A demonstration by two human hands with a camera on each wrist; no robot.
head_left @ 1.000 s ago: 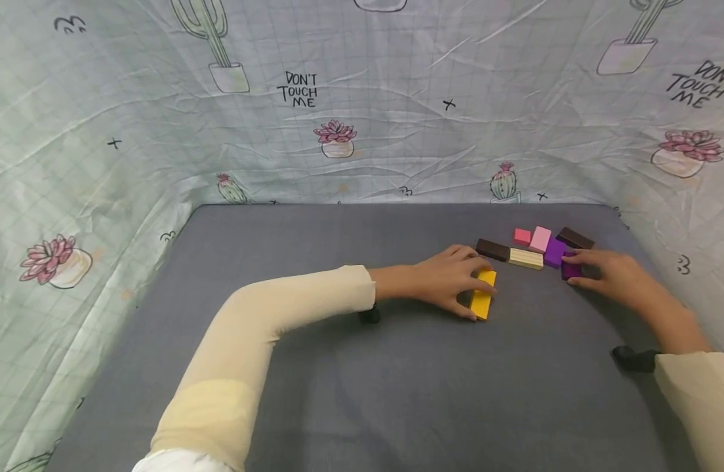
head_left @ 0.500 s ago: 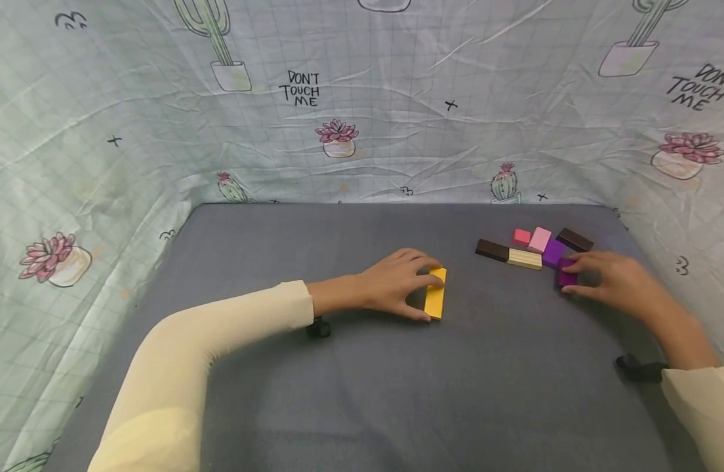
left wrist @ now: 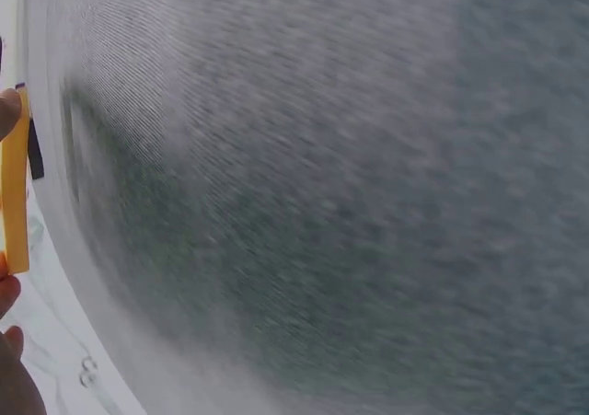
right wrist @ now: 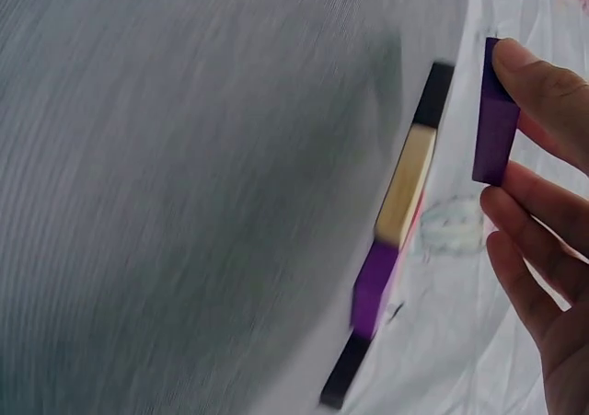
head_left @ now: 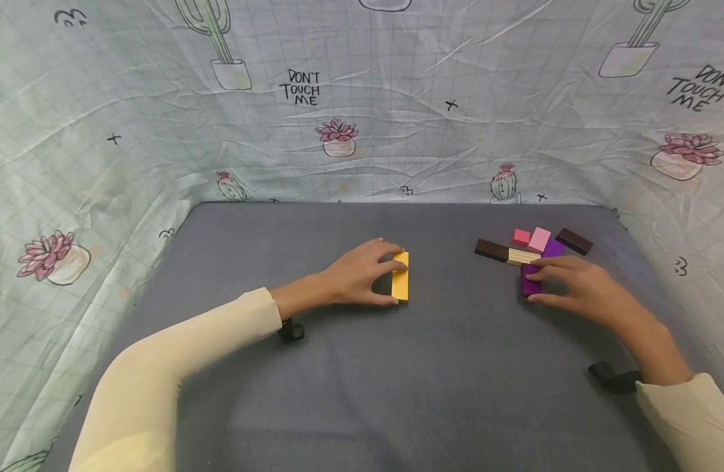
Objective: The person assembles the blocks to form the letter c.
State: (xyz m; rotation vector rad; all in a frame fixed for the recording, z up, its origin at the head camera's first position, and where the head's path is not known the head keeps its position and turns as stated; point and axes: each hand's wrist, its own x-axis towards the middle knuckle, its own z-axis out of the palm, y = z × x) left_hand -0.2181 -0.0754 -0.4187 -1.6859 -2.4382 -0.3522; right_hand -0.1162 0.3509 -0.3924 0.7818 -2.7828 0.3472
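Observation:
My left hand point(head_left: 362, 272) holds a yellow block point(head_left: 401, 278) by its two ends, thumb at the near end and fingers at the far end. In the left wrist view, that yellow block point(left wrist: 15, 190) shows at the left edge between the fingertips. My right hand point(head_left: 580, 288) pinches a dark purple block point(head_left: 530, 280) between thumb and fingers. The right wrist view shows this purple block point(right wrist: 497, 130) raised off the grey surface. Just behind it lie a cream ridged block point(head_left: 522, 256) and a brighter purple block point(head_left: 553, 247), the latter partly covered by the hand.
A dark brown block point(head_left: 491, 250) touches the cream block's left end. Behind are a small red block point(head_left: 521, 236), a pink block point(head_left: 539, 239) and another dark brown block point(head_left: 574, 240). The grey table point(head_left: 350, 393) is enclosed by printed cloth point(head_left: 397, 151).
The left hand has carried the yellow block leftward, away from the other blocks. The right hand has drawn the dark purple block left and slightly nearer, off the cluster's right side.

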